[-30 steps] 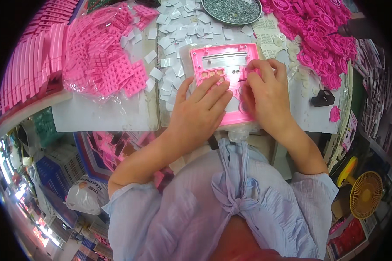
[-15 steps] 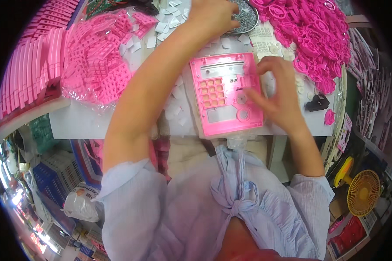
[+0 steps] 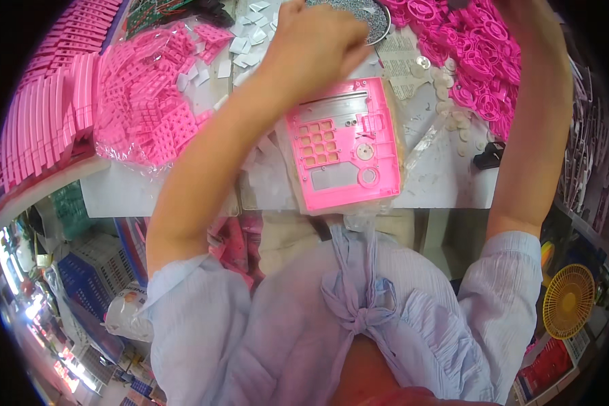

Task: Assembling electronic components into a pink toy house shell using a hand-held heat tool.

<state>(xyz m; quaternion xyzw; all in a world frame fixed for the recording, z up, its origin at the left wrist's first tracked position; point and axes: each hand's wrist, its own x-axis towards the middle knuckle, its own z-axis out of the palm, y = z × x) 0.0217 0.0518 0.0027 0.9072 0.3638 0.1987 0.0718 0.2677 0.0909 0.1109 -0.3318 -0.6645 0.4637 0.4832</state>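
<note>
A pink plastic panel [image 3: 388, 184] lies at the table's near edge, with a grid of square holes, a long slot and round openings. In its right half sits a small white disc [image 3: 365, 151]. My left hand [image 3: 321, 47] is above the panel's far edge, beside a round dish [image 3: 388, 30] of tiny metal screws. Its fingers are curled together; whatever they may hold is too small to make out. Over the far right side, by a heap of bright pink ring-shaped parts [image 3: 477, 57], is my right hand [image 3: 531, 20], its fingers cut off by the picture's upper edge.
At left lie a clear bag of pink grid pieces [image 3: 149, 101] and rows of stacked pink panels [image 3: 47, 111]. White squares [image 3: 247, 44] are scattered at the back. White discs [image 3: 461, 122] and a black part [image 3: 488, 155] lie at right. A yellow fan [image 3: 568, 301] stands below.
My right hand has left the panel and moved up and right, past the pink heap. My left hand has drawn back from the screw dish toward the panel.
</note>
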